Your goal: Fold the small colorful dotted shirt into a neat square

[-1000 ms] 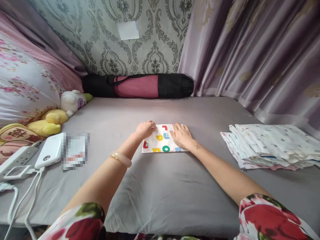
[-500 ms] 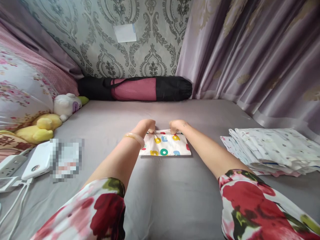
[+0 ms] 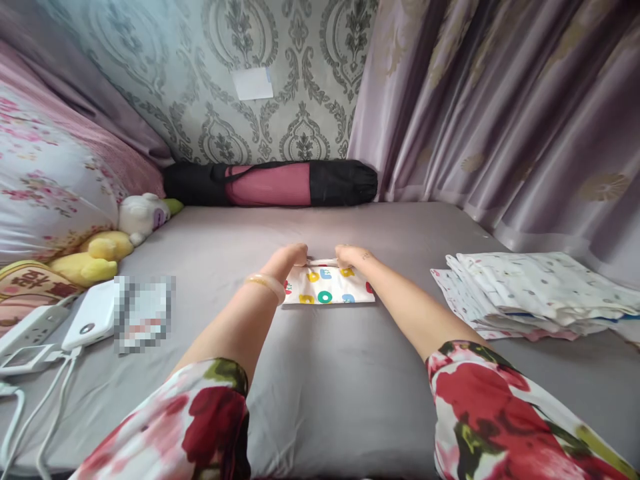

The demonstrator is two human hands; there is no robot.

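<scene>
A white cloth point(image 3: 334, 287) printed with yellow, blue, green and red shapes lies folded into a small rectangle on the grey bed sheet. At its far left corner, my left hand point(image 3: 296, 255) is closed on the edge, a pale bangle round that wrist. My right hand point(image 3: 349, 255) pinches the same far edge on the right side. Between the two hands the edge looks slightly raised and turned over. The fingertips of both hands are mostly hidden behind the knuckles.
A stack of folded printed cloths point(image 3: 530, 287) lies to the right. On the left are a white power bank point(image 3: 93, 317), a power strip point(image 3: 37, 330), cables, and plush toys point(image 3: 143, 217). A black and pink rolled bag point(image 3: 270, 183) lies along the wall.
The view has shifted slightly. Both hands still grip the cloth's far edge, which now shows a raised fold between them. The cloth's body lies much as before.
</scene>
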